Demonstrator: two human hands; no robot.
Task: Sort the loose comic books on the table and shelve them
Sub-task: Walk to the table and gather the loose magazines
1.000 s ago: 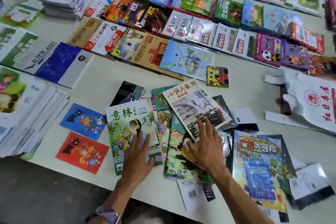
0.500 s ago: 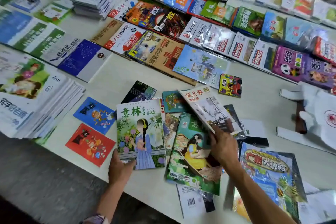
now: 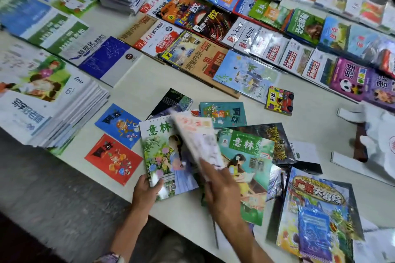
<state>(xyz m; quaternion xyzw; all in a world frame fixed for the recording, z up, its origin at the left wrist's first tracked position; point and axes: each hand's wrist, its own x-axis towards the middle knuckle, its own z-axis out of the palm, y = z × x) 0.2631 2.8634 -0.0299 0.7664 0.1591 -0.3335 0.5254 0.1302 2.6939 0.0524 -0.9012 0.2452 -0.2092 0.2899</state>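
At the white table's point(image 3: 149, 83) six o'clock edge, a glossy green floral magazine point(image 3: 164, 156) is gripped by the left hand point(image 3: 146, 192); a blurred pale magazine point(image 3: 198, 139) is apparently pinched by the right hand point(image 3: 222, 192).

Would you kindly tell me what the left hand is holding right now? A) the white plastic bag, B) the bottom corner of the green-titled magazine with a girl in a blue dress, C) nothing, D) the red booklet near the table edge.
B: the left hand grips the lower corner of the green-titled magazine; the red booklet lies untouched beside it.
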